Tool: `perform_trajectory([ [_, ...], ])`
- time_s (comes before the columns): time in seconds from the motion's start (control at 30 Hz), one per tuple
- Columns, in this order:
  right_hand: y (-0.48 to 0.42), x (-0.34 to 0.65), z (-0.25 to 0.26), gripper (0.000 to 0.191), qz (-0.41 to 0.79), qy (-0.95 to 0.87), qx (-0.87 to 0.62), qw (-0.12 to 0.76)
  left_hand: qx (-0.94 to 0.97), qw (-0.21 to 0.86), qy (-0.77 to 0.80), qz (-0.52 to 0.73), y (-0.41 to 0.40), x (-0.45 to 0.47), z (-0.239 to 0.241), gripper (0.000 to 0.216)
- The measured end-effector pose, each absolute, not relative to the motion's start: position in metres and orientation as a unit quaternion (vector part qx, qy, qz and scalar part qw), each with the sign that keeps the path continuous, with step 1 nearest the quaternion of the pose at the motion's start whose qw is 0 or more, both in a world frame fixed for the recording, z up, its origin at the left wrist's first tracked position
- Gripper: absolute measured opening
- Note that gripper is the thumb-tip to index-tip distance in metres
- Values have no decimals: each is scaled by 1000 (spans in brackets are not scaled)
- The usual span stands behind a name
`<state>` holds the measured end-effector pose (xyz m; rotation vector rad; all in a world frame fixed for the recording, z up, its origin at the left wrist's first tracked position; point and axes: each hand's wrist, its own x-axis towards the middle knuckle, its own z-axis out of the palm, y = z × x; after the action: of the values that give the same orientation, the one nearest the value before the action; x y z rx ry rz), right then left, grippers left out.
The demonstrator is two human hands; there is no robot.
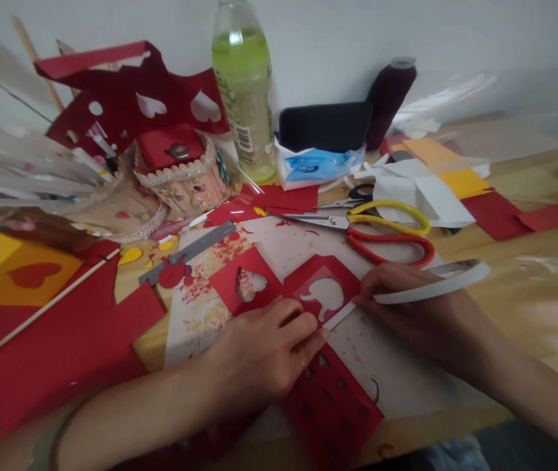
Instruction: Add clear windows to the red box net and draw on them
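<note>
Your left hand (273,343), fingers curled together, pressed upon and partly hid the red cut-out card (354,396) on the white sheet (396,383), while your right hand (396,307) pinched a looping white strip (426,290), the tissue pack (320,165) bore illegibly blurred lettering, the bottle (249,118), cropped above, contained yellow-green liquid, and the decorated pot (188,190) held a red box (158,149).

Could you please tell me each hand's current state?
Left hand: on the red paper, grip cannot be told.
Right hand: closed, holding the white strip.
</note>
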<state>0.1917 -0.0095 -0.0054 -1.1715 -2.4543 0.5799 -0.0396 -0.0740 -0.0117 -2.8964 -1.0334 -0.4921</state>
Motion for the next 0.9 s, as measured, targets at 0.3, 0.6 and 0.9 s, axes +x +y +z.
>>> perform_trajectory([
  [0.3, -9, 193, -5, 12, 202, -893, -369, 160, -944, 26, -294, -149, -69, -39, 4, 36],
  [0.6, -10, 193, 1, 7, 192, -903, -354, 153, -949, 86, -283, -106, -45, -16, 10, 19],
  [0.9, -17, 202, 3, 8, 97, -893, -395, 194, -949, 76, -288, -107, -45, -11, 2, 20],
])
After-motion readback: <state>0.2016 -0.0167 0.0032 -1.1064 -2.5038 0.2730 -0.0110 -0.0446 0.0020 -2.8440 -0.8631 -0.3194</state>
